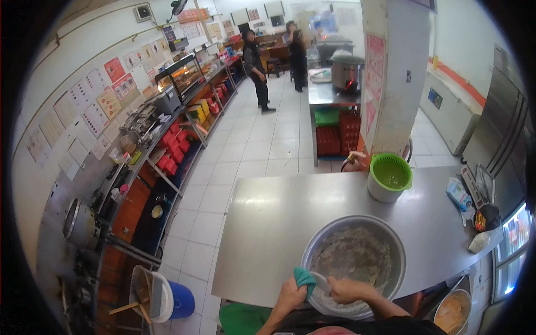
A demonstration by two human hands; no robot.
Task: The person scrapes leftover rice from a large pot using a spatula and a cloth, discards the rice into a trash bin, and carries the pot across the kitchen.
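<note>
A large metal basin point(307, 247) stands at the near edge of the steel table, its inside coated with a pale, floury or doughy residue point(356, 251). At its near-left rim, my left hand point(290, 295) holds a bunched green cloth point(305, 281). My right hand point(345, 290) is over the near part of the basin, fingers curled at a pale, translucent dish or scraper point(321, 287). The cloth lies against that pale piece, whose exact shape is partly hidden by my hands.
A white bucket with a green strainer point(390, 176) stands on the steel table point(259, 234) beside a pillar point(387, 83). Packets point(459, 197) lie at the right. Below are a bowl of orange contents point(453, 312) and a blue bucket point(182, 299). Two people point(255, 63) stand farther back.
</note>
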